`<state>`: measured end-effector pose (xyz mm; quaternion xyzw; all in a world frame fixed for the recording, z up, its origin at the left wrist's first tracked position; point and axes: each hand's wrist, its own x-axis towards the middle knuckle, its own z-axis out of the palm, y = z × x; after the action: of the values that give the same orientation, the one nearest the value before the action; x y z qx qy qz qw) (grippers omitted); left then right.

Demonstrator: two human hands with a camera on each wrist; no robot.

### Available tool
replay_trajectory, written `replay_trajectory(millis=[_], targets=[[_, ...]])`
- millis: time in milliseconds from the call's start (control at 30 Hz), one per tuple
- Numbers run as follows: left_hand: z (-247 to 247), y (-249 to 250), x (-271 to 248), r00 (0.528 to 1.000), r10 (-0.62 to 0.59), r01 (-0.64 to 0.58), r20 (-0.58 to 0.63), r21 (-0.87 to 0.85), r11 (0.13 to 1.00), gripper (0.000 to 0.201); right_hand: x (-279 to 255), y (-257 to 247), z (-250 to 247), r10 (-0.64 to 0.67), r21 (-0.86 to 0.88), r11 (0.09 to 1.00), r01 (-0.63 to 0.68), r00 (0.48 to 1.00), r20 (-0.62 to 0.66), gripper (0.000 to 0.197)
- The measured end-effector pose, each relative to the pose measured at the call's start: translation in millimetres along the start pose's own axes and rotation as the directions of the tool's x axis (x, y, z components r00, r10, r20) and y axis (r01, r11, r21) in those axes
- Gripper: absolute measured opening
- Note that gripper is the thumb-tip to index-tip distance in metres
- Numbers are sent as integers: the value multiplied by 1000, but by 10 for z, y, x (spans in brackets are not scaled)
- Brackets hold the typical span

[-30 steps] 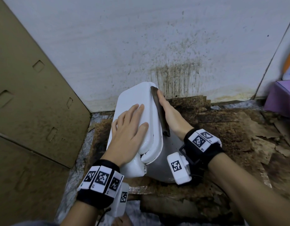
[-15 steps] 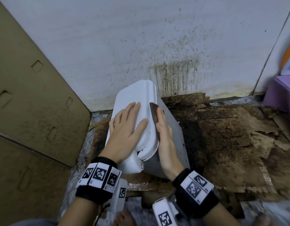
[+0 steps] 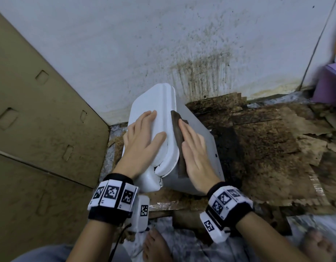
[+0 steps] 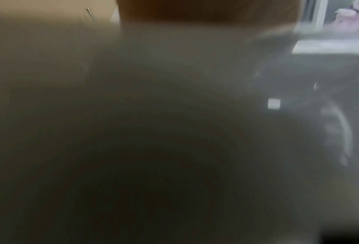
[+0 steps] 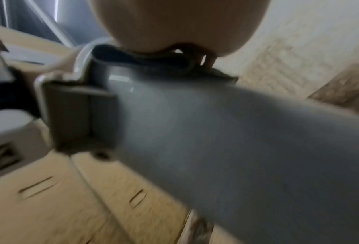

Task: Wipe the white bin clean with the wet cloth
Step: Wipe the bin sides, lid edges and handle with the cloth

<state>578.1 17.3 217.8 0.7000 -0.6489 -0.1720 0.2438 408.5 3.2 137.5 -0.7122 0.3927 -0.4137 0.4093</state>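
Observation:
The white bin lies tipped over on the dirty floor by the wall, its lid facing up and left. My left hand rests flat on the lid with straight fingers. My right hand presses the dark brown wet cloth flat against the bin's side just under the lid edge. In the right wrist view the bin's grey-looking side fills the frame, with the cloth squeezed under my palm. The left wrist view is a dark blur.
A stained white wall stands right behind the bin. Brown cardboard panels lean at the left. Soiled, torn cardboard covers the floor to the right. A purple box sits at the far right. My bare feet are near the bottom.
My right hand has swung round from the bin's far side and slid the cloth along under the lid edge toward me. The left hand stayed on the lid.

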Motion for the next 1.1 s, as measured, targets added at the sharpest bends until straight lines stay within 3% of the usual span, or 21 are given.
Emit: replay_trajectory(millis=[100, 233, 600, 967, 1100], targets=[[2, 10, -13, 999, 5, -4, -52, 19, 1000, 72, -141, 16, 259, 41, -52, 998, -48, 990, -133, 52], [-53, -37, -56, 1000, -20, 20, -22, 1, 1000, 66, -274, -12, 498, 137, 3, 990, -141, 956, -260, 53], [-76, -18, 15, 996, -79, 78, 40, 4, 997, 69, -53, -101, 444, 239, 108, 968, -225, 961, -140, 56], [-52, -151, -13, 997, -67, 68, 32, -46, 997, 76, -32, 135, 491, 96, 28, 995, -94, 989, -108, 62], [-59, -176, -21, 998, -61, 62, 24, -43, 997, 77, -139, 441, 447, 130, 24, 992, -128, 981, -146, 60]])
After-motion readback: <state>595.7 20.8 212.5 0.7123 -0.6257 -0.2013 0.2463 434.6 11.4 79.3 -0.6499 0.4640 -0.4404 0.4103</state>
